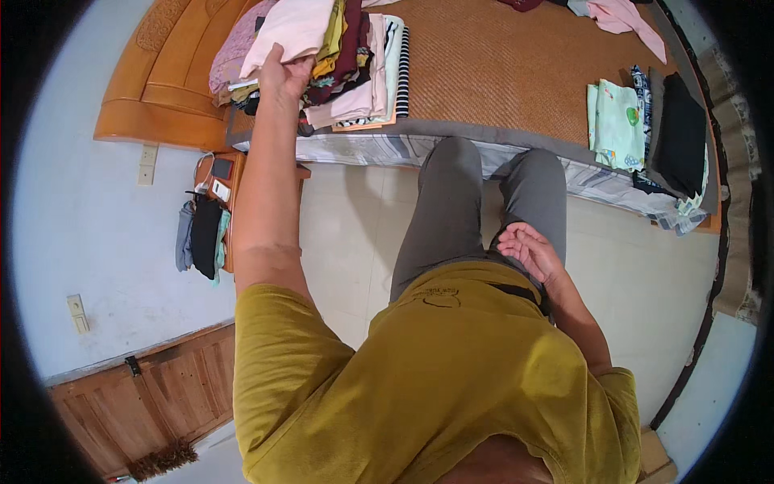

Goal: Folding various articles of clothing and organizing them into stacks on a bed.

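My left hand (286, 74) reaches to the far left of the bed and grips the near edge of a folded pale pink garment (292, 32), thumb on top. That garment lies over a heap of folded clothes, among them a yellow garment (332, 40) and a dark red garment (349, 48). To their right stand a light pink folded garment (355, 106) and a black-and-white striped garment (402, 73). My right hand (528, 252) hangs before my right thigh, palm partly up, fingers loosely bent and holding nothing.
The bed has a brown woven mat (492, 64) and a wooden headboard (153, 89) at left. Folded clothes, including a mint green garment (619, 121) and a black garment (681, 133), sit at its right end. A small wooden bedside table (235, 185) holds a phone and more clothes.
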Available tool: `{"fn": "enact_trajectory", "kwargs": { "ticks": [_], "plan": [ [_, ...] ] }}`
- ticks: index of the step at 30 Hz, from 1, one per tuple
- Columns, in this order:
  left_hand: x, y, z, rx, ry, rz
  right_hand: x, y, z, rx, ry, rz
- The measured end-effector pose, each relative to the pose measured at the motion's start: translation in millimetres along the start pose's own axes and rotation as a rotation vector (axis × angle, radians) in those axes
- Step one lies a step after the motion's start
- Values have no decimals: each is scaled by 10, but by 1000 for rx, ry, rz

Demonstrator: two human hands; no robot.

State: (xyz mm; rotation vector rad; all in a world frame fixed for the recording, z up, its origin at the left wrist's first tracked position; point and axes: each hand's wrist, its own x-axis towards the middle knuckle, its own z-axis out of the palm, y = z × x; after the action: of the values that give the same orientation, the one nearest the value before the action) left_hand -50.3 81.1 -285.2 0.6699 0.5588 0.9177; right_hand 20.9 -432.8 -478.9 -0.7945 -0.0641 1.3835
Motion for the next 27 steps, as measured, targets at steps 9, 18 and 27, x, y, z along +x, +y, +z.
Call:
{"fn": "enact_trajectory", "kwargs": {
  "ticks": [9, 18, 27],
  "plan": [
    [-294, -25, -205, 70, 10, -14, -3, 7, -22, 20, -15, 4],
    [-356, -159, -620, 45, -73, -131, -52, -24, -8, -29, 6, 2],
    [-718, -1051, -1163, -62, -54, -427, 20, 15, -91, 46, -48, 2]
  ]
}}
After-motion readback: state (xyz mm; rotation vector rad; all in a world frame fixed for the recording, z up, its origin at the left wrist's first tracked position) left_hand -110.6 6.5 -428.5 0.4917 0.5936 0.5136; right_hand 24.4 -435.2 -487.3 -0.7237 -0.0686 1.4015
